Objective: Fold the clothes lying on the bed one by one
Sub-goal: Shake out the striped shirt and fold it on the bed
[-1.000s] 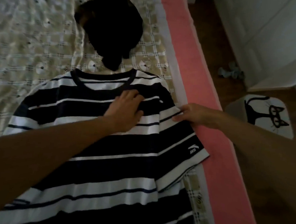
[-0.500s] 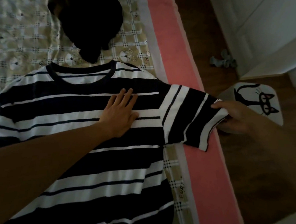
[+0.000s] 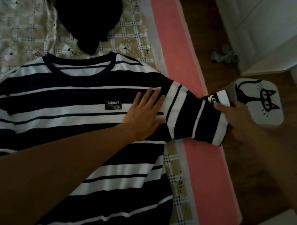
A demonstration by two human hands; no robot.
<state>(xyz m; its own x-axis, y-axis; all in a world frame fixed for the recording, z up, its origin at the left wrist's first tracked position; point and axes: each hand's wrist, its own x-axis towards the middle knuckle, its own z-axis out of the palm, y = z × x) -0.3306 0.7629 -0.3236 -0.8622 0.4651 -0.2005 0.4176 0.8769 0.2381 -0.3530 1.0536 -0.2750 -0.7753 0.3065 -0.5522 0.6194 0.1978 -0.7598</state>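
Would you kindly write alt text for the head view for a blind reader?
A striped T-shirt lies flat on the bed; the left hand presses its chest while the right hand holds the sleeve out over the pink edge. A dark garment lies beyond.

Dim and underexposed throughout; the brightest patch is the door (image 3: 278, 24) at two o'clock, softly lit. The garment (image 3: 87, 14) at eleven o'clock sinks to flat black (no folds readable). Wide-angle distortion bows the bed edge (image 3: 189, 80).

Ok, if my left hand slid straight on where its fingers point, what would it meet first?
Probably the left hand just crosses the striped shirt's shoulder seam, then the pink bed edge; nothing else shows there.
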